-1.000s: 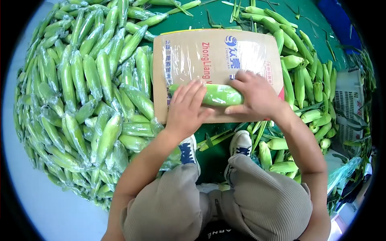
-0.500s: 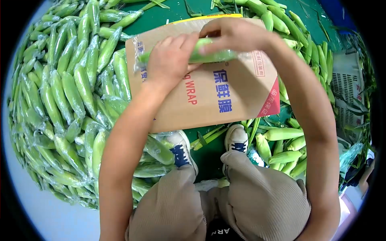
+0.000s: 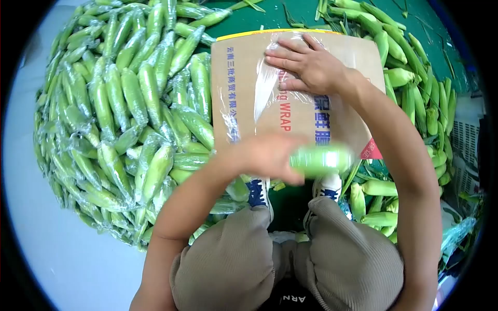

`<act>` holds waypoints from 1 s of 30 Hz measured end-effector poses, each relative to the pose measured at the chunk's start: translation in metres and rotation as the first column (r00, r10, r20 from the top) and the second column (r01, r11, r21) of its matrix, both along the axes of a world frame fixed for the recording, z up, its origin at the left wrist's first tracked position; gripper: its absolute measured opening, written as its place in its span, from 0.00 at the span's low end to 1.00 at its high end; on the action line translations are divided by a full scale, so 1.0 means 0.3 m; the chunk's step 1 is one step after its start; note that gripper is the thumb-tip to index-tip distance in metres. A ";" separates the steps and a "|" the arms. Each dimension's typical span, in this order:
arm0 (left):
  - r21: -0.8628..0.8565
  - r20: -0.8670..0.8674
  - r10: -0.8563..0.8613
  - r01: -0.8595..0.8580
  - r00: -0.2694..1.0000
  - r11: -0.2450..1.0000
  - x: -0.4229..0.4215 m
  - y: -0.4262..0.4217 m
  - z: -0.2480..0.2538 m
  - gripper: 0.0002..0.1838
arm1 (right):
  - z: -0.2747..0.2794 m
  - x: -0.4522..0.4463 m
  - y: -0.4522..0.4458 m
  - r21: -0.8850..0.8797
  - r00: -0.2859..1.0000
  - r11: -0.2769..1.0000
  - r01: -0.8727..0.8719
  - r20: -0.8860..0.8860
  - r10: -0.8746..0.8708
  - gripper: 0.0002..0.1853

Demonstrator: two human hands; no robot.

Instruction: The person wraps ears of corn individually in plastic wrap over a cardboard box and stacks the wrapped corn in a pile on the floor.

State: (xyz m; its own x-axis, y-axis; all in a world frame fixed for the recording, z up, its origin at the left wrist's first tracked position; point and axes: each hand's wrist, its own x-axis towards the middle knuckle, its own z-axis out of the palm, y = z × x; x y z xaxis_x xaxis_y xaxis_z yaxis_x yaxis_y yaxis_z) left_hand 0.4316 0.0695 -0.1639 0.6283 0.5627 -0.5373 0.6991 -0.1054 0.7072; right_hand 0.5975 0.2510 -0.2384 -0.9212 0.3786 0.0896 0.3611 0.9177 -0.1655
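Observation:
An ear of corn [image 3: 326,159] in green husk, blurred by motion, is in my left hand [image 3: 264,158] just above the near edge of a cardboard box [image 3: 233,103]. The husk has a shiny look, like film. Flat on the box top lies my right hand [image 3: 311,67], fingers spread. Beneath and beside it, a sheet of clear cling film [image 3: 264,93] stretches over the cardboard from the far edge. The box carries blue and red printing, including the word WRAP.
A large heap of film-wrapped corn [image 3: 114,98] fills the left side. Unwrapped corn [image 3: 415,103] is piled at the right, with more ears [image 3: 378,202] near my right shoe [image 3: 328,187]. A pale slatted crate [image 3: 465,150] stands at far right. Loose leaves lie on the green floor.
Both hands were together on the corn over the box. My left hand has since carried the corn toward me, while my right hand has let go and spread flat on the film.

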 end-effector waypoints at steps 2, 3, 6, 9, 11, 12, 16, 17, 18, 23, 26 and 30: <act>-0.359 0.079 -0.272 0.282 0.959 0.890 0.077 -0.141 0.000 0.38 | -0.001 0.005 -0.027 0.032 0.999 0.999 0.008 -0.042 -0.007 0.39; -0.454 0.088 -0.427 0.417 0.900 0.787 0.100 -0.202 0.000 0.39 | 0.001 0.006 -0.054 0.047 0.998 0.999 0.024 -0.065 -0.021 0.39; -0.542 0.246 -0.081 0.207 0.966 0.815 -0.028 -0.328 -0.078 0.47 | 0.232 0.165 -0.344 -0.555 0.976 0.810 -0.187 -0.196 0.091 0.47; -0.319 0.401 0.143 -0.008 0.905 0.948 -0.158 -0.349 -0.016 0.64 | 0.271 0.240 -0.612 -0.941 0.922 0.260 0.218 0.286 0.263 0.48; -0.224 0.365 0.167 -0.088 0.916 0.971 -0.224 -0.337 0.076 0.59 | 0.138 0.285 -0.750 -0.979 0.977 -0.008 0.203 0.203 0.065 0.45; -0.206 0.202 0.193 -0.151 0.960 0.967 -0.253 -0.310 0.155 0.55 | 0.081 0.303 -0.814 -0.990 0.989 -0.036 0.134 0.136 -0.066 0.44; -0.130 0.398 0.765 -0.794 0.507 0.594 -0.286 -0.388 0.197 0.39 | 0.142 0.215 -0.797 -0.992 0.966 -0.104 0.076 0.099 -0.237 0.44; -0.186 0.585 0.769 -0.880 0.258 0.438 -0.289 -0.412 0.171 0.36 | 0.159 0.175 -0.782 -0.999 0.969 0.019 0.045 0.039 -0.243 0.46; -0.376 0.758 0.647 -0.866 -0.084 0.329 -0.277 -0.425 0.103 0.33 | 0.171 0.117 -0.778 -0.999 0.959 0.027 -0.046 -0.052 -0.280 0.49; -0.473 0.695 0.666 -0.870 -0.271 0.140 -0.430 -0.547 0.158 0.16 | 0.218 0.034 -0.760 -0.864 0.906 0.345 -0.368 -0.416 -0.076 0.47; 0.299 -0.102 0.852 -0.800 0.514 0.519 -0.468 -0.549 0.409 0.14 | 0.243 0.330 -0.575 -0.846 0.901 0.512 -0.148 -0.330 -0.283 0.31; 0.070 -0.693 0.408 -0.507 0.595 0.859 -0.510 -0.537 0.403 0.35 | -0.036 0.895 -0.425 -0.587 0.114 0.150 0.796 -0.098 -0.989 0.22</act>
State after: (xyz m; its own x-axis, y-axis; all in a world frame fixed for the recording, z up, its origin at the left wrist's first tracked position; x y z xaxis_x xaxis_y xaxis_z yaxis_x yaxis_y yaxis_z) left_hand 0.2786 -0.0917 -0.0431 -0.2466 0.5730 -0.7815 0.9102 0.4138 0.0162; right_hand 0.8659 0.1234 -0.2490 0.2492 0.9666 -0.0599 0.6731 -0.2173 -0.7069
